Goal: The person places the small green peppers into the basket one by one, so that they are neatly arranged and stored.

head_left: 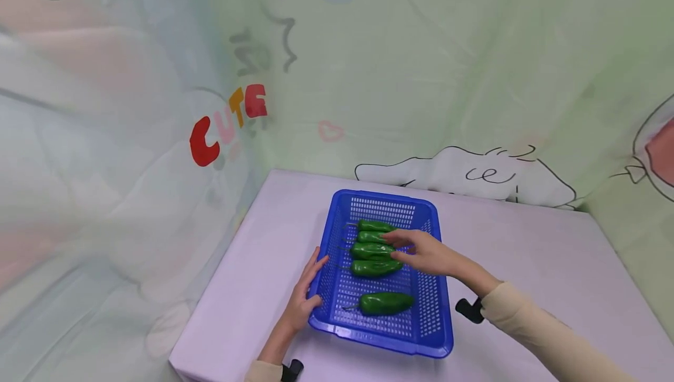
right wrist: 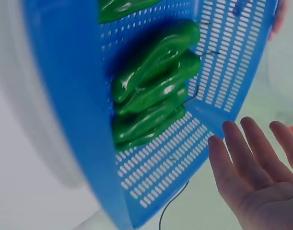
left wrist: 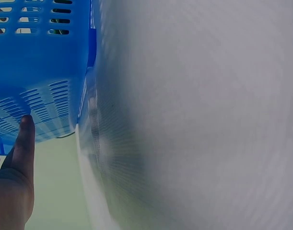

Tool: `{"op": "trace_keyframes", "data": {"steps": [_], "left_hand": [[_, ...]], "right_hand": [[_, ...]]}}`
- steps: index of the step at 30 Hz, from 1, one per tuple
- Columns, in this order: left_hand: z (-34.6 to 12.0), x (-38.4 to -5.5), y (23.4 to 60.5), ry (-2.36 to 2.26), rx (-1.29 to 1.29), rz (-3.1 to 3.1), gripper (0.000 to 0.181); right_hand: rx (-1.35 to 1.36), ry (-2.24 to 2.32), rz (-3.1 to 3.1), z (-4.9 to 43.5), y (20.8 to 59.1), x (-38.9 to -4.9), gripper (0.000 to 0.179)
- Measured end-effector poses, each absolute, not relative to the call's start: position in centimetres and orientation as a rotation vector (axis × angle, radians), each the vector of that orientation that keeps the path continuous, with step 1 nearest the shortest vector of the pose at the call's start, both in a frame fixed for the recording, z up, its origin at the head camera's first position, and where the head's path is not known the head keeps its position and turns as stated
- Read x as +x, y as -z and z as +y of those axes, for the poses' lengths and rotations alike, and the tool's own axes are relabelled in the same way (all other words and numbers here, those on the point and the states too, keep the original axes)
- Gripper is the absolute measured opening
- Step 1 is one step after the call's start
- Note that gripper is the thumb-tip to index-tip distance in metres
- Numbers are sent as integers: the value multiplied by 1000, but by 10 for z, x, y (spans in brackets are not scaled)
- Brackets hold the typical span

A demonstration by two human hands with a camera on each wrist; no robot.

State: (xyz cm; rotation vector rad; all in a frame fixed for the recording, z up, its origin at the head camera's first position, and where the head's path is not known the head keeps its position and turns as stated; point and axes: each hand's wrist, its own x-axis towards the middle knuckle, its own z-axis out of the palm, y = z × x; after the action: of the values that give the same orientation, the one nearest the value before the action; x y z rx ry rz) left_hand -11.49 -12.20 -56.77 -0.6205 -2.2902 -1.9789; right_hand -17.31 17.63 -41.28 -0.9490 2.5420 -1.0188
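A blue plastic basket (head_left: 391,342) with slotted walls holds several green peppers (head_left: 375,268). Most of them lie side by side toward the far end, stems pointing left; one green pepper (head_left: 387,303) lies apart near the front. My left hand (head_left: 301,306) rests against the basket's left side, thumb and fingertips at the rim. In the left wrist view, a straight finger (left wrist: 25,143) touches the slotted outer wall. Over the grouped peppers hovers my right hand (head_left: 425,252), its fingers extended and loosely spread. The right wrist view shows nothing in this hand (right wrist: 261,177).
The basket stands on a table with a pale cloth (head_left: 521,265). Printed curtains (head_left: 421,78) hang behind it and along the left side. Black wrist devices (head_left: 470,310) sit on both forearms.
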Motion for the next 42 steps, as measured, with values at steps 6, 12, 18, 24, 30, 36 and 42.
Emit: {"op": "trace_keyframes", "data": {"steps": [6, 12, 18, 24, 30, 36, 42], "left_hand": [[-121, -115, 567, 1976, -619, -2288, 86], [-122, -115, 567, 1973, -616, -2300, 85], [-121, -112, 565, 1967, -602, -2319, 85], [-121, -111, 563, 1976, -609, -2286, 85], [-120, -112, 563, 1984, -610, -2289, 85], [-120, -112, 562, 2000, -608, -2284, 86], [-121, -113, 565, 1984, -609, -2287, 86]], "right_hand": [[-932, 1070, 2565, 193, 410, -171, 39], [-882, 1081, 2599, 210, 405, -165, 40], [-860, 1104, 2605, 226, 404, -160, 39], [-815, 1109, 2643, 242, 409, -160, 39], [-741, 1083, 2669, 256, 418, -159, 37], [-689, 1067, 2724, 269, 424, -158, 37], [-636, 1055, 2764, 282, 434, -157, 36]]}}
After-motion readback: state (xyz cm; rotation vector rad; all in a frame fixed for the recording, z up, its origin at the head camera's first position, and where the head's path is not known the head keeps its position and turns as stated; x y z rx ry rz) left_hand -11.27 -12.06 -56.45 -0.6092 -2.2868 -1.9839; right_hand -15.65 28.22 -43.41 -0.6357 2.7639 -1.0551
